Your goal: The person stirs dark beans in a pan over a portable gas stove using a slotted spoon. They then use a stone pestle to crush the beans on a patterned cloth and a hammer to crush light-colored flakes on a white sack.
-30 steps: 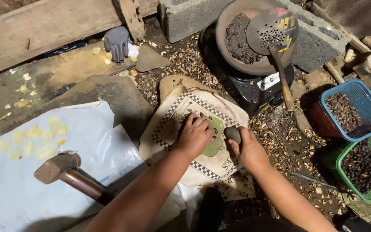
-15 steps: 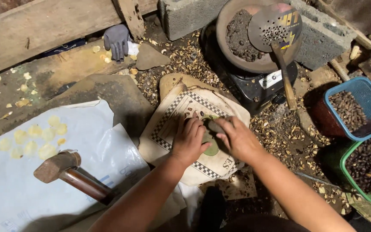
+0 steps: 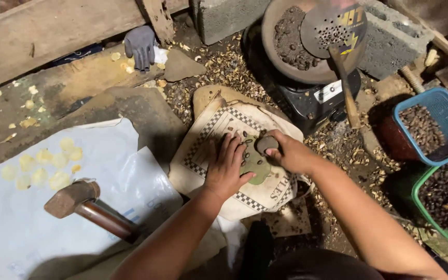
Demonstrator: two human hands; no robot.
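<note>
Your right hand (image 3: 290, 154) comes in from the right, fingers clamped around a small grey stone (image 3: 266, 143). Your left hand (image 3: 227, 167) lies palm down, fingers spread apart on the checkered sack (image 3: 211, 136). Dark seeds (image 3: 247, 140) sit just past its fingertips, beside the stone.

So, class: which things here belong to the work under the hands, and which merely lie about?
In use:
right hand gripping a small stone
left hand by the dark seeds
green pad
printed sack

Lying about:
hammer
grey glove
blue basket
concrete block
</note>
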